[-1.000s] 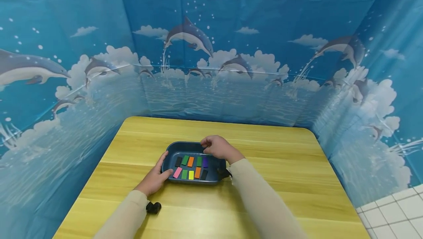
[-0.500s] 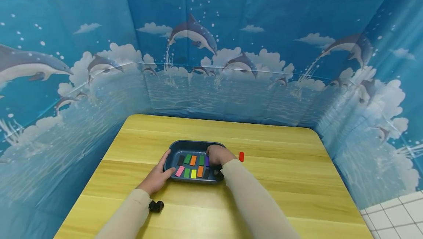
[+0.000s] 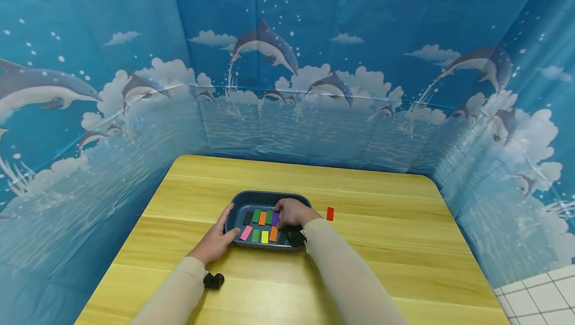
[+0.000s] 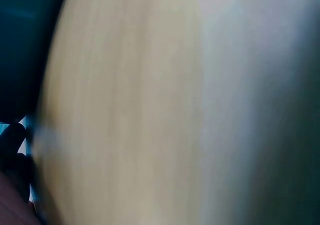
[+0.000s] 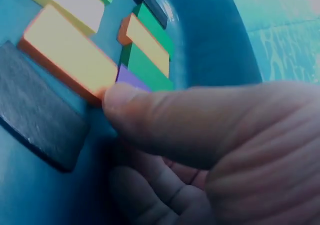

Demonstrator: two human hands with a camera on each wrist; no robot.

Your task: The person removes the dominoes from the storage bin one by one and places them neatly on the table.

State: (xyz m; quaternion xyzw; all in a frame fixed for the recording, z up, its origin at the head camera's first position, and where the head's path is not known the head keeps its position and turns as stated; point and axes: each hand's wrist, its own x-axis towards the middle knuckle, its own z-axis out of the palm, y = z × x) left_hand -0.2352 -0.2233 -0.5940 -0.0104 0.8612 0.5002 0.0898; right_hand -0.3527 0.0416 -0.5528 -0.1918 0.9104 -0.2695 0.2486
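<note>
We have the dark blue tray (image 3: 268, 196) in the middle of the yellow bench (image 3: 382, 245), with small coloured tiles lying flat inside it in two rows. Our left hand (image 3: 214, 244) rests against the tray's left rim, fingers relaxed and straight along the wall, thumb on the near edge, steadying it rather than gripping. Our right hand (image 3: 291, 212) is down inside the tray with its fingers curled over the right end of the far row. In the right wrist view the thumb (image 5: 150, 110) lies on the purple tile (image 5: 131, 78), which sits beside a green tile (image 5: 145, 67) and touches the end of an orange tile (image 5: 70, 55); whether the fingers underneath have actually pinched it we cannot tell. A grey tile (image 5: 35, 115) lies just below the thumb. A red tile (image 3: 330, 213) stands alone on the bench, right of the tray.

To do this well, we judge we should catch the purple tile by its edges only, tipping one edge up off the floor of the tray so the neighbours are not dragged along, while the left hand holds the tray from sliding.
</note>
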